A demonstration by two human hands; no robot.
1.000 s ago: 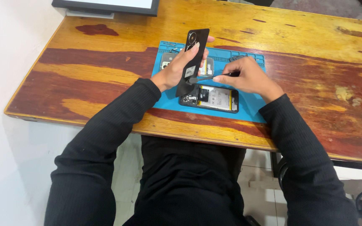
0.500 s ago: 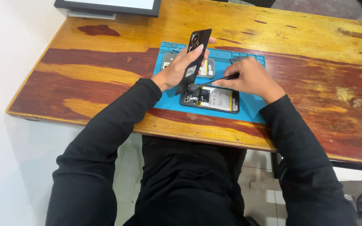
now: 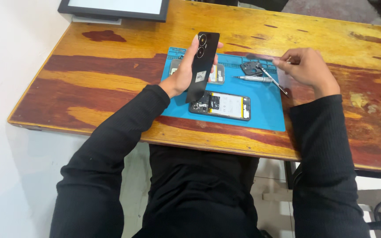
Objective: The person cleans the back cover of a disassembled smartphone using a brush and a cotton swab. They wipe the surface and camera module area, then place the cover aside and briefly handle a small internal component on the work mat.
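Note:
My left hand [image 3: 186, 72] holds a black phone back cover [image 3: 203, 66] upright and tilted, its camera rings facing me, above the blue work mat [image 3: 265, 112]. An opened phone [image 3: 221, 105] with its battery and boards showing lies flat on the mat, just below the cover. My right hand [image 3: 305, 66] is out to the right over the mat's far right corner, pinching thin metal tweezers [image 3: 273, 80] that point down and to the right. A slim screwdriver [image 3: 254, 78] lies on the mat left of that hand, beside a small dark plastic part [image 3: 251, 67].
The mat lies on a worn wooden table [image 3: 111, 66] whose near edge runs along my lap. A dark-framed screen [image 3: 115, 8] stands at the far left. Another small device [image 3: 217, 74] lies on the mat behind the cover. White wall and floor lie to the left.
My right hand has pulled away from the opened phone to the right with the tweezers. My left hand has lifted the back cover higher and more upright.

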